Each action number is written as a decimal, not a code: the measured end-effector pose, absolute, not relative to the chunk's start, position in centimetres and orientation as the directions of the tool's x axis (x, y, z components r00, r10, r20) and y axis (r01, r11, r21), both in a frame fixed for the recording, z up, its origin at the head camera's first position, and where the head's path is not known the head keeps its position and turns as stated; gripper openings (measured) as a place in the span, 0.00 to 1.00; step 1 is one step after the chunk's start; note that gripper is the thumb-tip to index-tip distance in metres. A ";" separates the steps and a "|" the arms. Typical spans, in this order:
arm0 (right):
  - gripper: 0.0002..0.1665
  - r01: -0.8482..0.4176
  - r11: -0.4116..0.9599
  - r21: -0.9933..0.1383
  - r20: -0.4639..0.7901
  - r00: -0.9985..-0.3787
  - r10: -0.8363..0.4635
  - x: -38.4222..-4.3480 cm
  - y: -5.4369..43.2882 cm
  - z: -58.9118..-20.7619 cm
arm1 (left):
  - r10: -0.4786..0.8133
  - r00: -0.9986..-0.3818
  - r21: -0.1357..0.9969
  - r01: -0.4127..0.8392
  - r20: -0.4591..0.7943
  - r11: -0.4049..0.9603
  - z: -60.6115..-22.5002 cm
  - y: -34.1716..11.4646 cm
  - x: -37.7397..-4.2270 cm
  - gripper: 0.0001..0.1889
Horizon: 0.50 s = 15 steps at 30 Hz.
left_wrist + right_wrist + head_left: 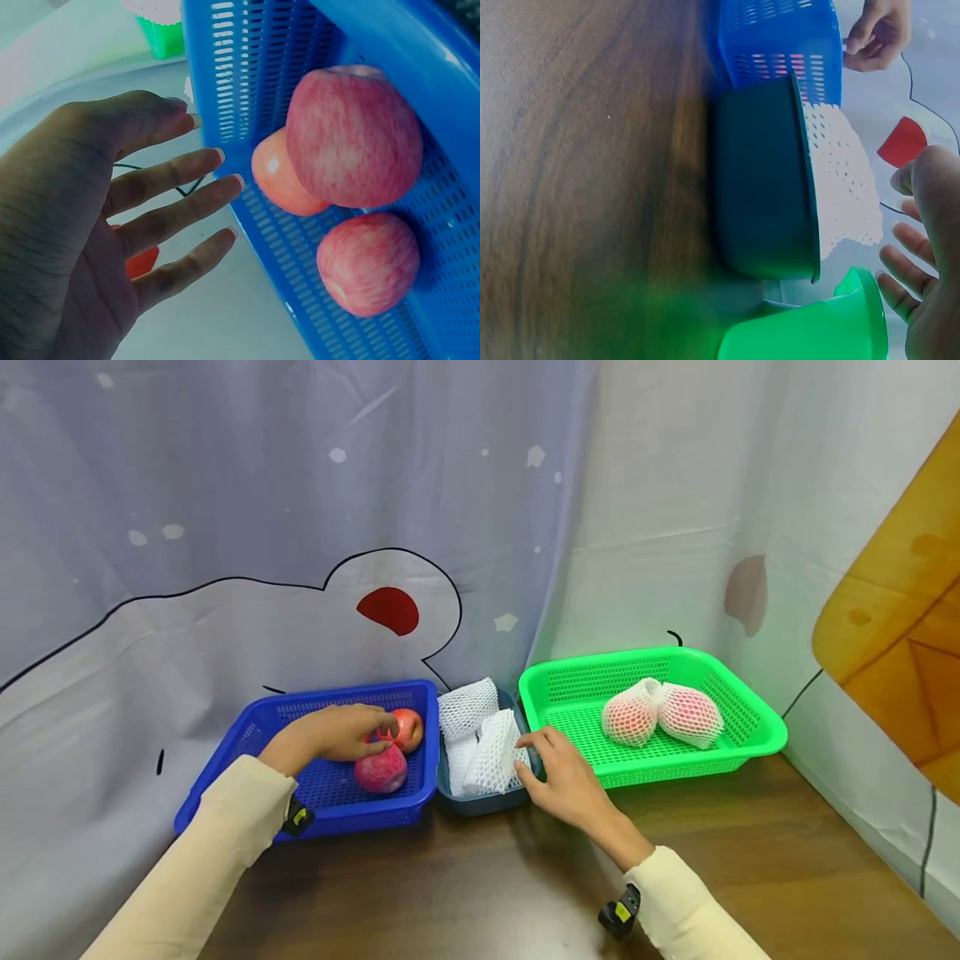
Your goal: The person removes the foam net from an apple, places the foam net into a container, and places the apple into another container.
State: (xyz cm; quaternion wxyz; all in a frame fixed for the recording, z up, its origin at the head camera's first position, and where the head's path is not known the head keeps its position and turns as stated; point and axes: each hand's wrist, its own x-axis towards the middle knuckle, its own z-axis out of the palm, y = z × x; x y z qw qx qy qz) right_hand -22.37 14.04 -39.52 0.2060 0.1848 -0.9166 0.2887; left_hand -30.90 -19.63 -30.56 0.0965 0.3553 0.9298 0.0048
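My left hand hovers over the blue basket, its fingers loosely extended above the apples and nothing held. Three red apples lie in that basket: a large apple, an orange-red apple partly behind it, and a smaller apple. In the head view the fingers hide part of the fruit. My right hand is beside the dark teal bin, fingers spread and slightly bent near the white foam nets. Whether its fingertips touch a net, I cannot tell; none is gripped.
On the right stands a green basket with two net-wrapped round fruits, a left one and a right one. All three containers stand side by side on the wooden table. A printed curtain hangs right behind them.
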 end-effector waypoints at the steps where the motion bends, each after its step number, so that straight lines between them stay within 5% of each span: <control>1: 0.16 -0.449 0.769 -0.455 0.481 -0.851 -0.212 -22.4 14.2 -39.4 | 0.661 -0.731 0.079 0.658 -0.173 0.749 -30.5 -19.5 -30.8 0.17; 15: 0.21 -0.375 0.784 -0.495 0.416 -0.894 -0.166 -22.8 15.1 -38.6 | 0.687 -0.710 0.098 0.681 -0.152 0.726 -30.9 -18.1 -29.4 0.12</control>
